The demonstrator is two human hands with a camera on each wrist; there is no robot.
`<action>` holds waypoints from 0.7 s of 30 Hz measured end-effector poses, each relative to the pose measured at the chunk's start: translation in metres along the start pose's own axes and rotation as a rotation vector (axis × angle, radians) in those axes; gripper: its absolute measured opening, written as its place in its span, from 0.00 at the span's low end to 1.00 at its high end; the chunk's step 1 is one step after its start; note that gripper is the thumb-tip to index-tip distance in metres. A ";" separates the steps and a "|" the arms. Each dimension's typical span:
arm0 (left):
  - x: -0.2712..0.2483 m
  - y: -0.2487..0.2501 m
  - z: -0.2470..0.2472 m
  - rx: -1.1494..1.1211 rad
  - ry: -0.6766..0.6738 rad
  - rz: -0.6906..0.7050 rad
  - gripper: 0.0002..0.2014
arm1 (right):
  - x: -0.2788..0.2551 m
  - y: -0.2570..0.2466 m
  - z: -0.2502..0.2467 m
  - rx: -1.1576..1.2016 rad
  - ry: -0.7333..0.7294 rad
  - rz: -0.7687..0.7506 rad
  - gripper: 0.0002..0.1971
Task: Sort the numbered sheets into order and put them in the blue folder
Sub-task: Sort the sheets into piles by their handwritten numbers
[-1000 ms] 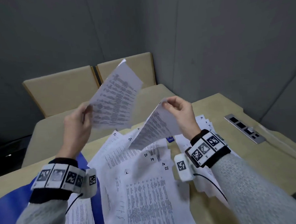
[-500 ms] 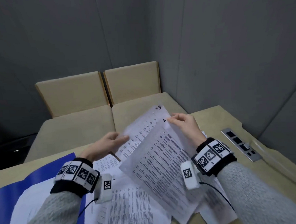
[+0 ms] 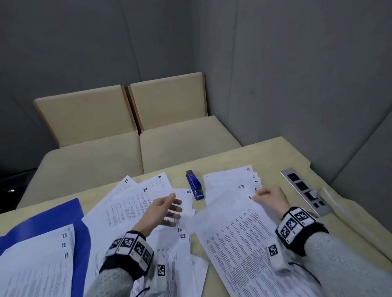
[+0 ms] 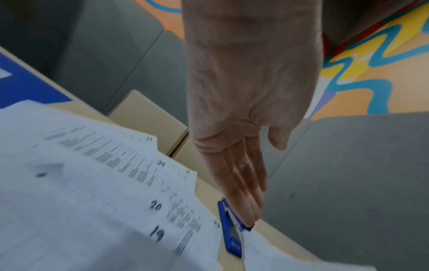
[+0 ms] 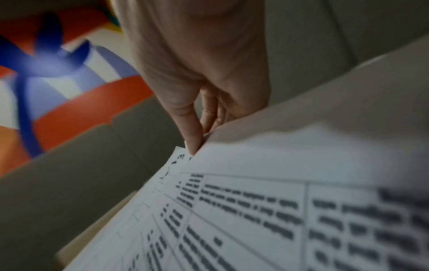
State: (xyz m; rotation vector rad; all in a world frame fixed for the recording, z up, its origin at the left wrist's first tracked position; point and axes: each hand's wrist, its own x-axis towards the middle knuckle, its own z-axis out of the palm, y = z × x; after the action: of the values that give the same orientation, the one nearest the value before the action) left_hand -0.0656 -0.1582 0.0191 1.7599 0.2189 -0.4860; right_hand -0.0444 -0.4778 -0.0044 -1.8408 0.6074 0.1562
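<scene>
**Sheets lowered to the table**

Both hands have come down since the earlier frame. White printed sheets (image 3: 238, 237) with handwritten corner numbers lie fanned across the table (image 3: 281, 153), some on the open blue folder (image 3: 57, 212) at left. Right hand (image 3: 271, 197) pinches a sheet corner between thumb and fingers. Left hand (image 3: 164, 210) hovers with fingers straight, empty, above the middle pile, near a blue stapler (image 3: 194, 184).
</scene>
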 end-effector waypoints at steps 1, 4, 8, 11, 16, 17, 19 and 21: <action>0.001 -0.007 0.004 0.006 0.006 -0.022 0.23 | 0.007 0.019 -0.006 -0.028 0.001 0.063 0.12; 0.012 -0.028 0.013 0.045 0.008 -0.071 0.23 | 0.025 0.066 -0.020 -0.037 0.071 0.204 0.14; 0.018 -0.043 0.018 0.107 0.030 -0.069 0.21 | 0.039 0.093 -0.021 0.001 0.116 0.270 0.16; 0.022 -0.050 0.023 0.127 0.033 -0.071 0.21 | 0.048 0.099 -0.019 -0.034 0.121 0.303 0.17; 0.021 -0.062 0.017 0.159 0.064 -0.064 0.20 | 0.048 0.088 -0.011 -0.293 0.214 0.274 0.11; 0.019 -0.065 0.014 0.174 0.076 -0.066 0.20 | 0.044 0.085 -0.009 -0.390 0.229 0.250 0.13; 0.013 -0.073 0.004 0.210 0.116 -0.068 0.19 | 0.040 0.085 -0.004 -0.595 0.263 0.159 0.19; 0.010 -0.084 -0.009 0.314 0.174 -0.055 0.17 | 0.032 0.078 0.009 -0.710 0.280 0.037 0.23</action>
State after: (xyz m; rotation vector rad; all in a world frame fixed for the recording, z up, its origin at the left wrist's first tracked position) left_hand -0.0884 -0.1296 -0.0573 2.1108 0.3280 -0.4237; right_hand -0.0525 -0.4985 -0.0867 -2.5655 0.8527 0.1512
